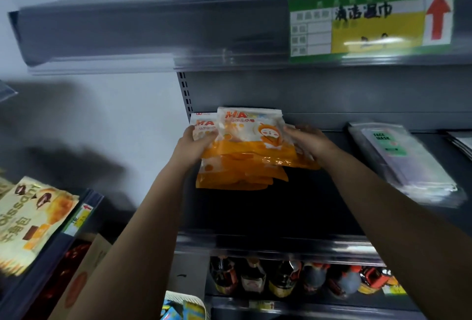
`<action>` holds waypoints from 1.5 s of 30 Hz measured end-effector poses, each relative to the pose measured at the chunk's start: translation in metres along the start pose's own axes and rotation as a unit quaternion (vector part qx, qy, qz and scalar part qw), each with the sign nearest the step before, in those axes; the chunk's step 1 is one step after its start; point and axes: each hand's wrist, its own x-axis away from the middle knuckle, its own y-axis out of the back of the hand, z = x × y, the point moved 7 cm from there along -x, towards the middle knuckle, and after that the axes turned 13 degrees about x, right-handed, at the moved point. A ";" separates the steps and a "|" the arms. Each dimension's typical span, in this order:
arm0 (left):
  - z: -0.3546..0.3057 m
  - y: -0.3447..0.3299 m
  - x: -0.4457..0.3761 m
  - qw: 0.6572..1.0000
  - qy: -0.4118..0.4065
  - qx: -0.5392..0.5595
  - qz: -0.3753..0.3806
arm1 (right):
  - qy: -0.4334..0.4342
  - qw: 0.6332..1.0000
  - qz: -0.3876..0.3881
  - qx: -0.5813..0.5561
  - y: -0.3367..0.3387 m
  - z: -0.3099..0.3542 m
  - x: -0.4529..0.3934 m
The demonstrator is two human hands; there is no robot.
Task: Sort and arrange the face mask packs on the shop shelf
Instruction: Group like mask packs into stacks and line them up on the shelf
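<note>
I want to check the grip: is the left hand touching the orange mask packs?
Touching. The head view shows the left hand with fingers curled over the left edge of the orange mask packs.

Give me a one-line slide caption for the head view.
Both hands, left and right, hold orange mask packs on the dark shelf, beside clear face mask packs.

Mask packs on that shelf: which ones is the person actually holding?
The orange-and-white packs at the shelf's left end, gripped between the left hand and right hand. The clear packs labelled FACE MASK lie untouched to the right.
</note>
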 end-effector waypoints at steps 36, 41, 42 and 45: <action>0.003 -0.017 0.008 0.992 0.088 0.056 0.064 | -0.067 0.980 0.067 -0.176 -0.034 -0.008 -0.009; 0.001 -0.015 0.005 0.996 0.058 0.053 0.045 | -0.038 0.979 0.105 -0.168 -0.048 0.006 -0.008; 0.002 -0.015 0.004 0.996 0.056 0.052 0.048 | -0.033 0.981 0.106 -0.161 -0.047 0.005 -0.009; 0.004 -0.009 0.006 0.997 0.045 0.054 0.042 | -0.026 0.985 0.092 -0.145 -0.042 0.002 -0.009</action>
